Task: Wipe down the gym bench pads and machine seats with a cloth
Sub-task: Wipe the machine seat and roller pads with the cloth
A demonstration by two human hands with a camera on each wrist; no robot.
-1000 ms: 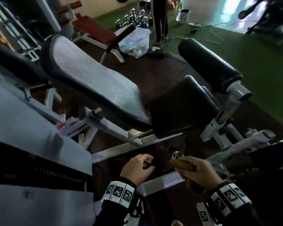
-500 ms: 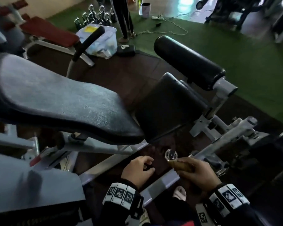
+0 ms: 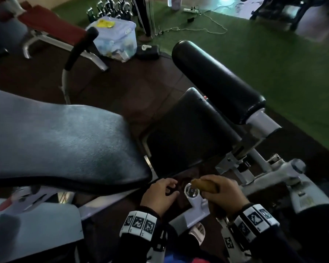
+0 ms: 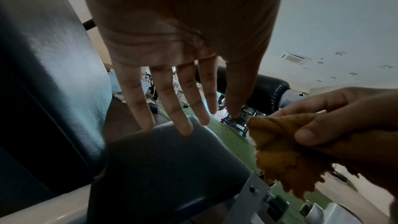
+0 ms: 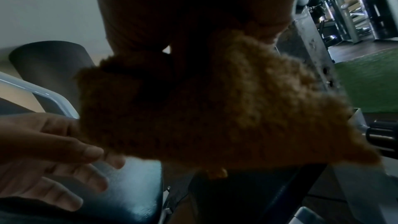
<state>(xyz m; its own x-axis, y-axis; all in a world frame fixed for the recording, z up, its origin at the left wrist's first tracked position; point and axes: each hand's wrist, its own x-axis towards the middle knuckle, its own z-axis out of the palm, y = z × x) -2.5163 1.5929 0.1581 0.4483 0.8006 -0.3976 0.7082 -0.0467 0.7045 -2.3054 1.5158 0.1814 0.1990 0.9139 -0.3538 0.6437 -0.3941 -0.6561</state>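
Observation:
My right hand (image 3: 213, 188) grips a bunched orange-brown cloth (image 3: 203, 184), low in the head view just below the near edge of the black seat pad (image 3: 188, 133). In the right wrist view the cloth (image 5: 215, 108) hangs from my fingers in front of the pads. My left hand (image 3: 169, 189) hovers beside it, holding nothing. Its fingers (image 4: 183, 101) reach relaxed and nearly straight over the seat pad (image 4: 161, 168). The long back pad (image 3: 65, 145) stretches to the left. A black roller pad (image 3: 217, 78) stands beyond the seat.
The bench's white steel frame (image 3: 285, 179) and a round knob (image 3: 191, 191) lie right by my hands. A clear storage box (image 3: 116, 40), a red bench (image 3: 51, 23), kettlebells (image 3: 110, 6) and cables sit on the floor behind. Someone's legs (image 3: 143, 14) stand at the back.
The head view has swung along the bench, and my hands now sit closer to the seat pad's near edge. My right hand still holds the cloth; my left stays empty.

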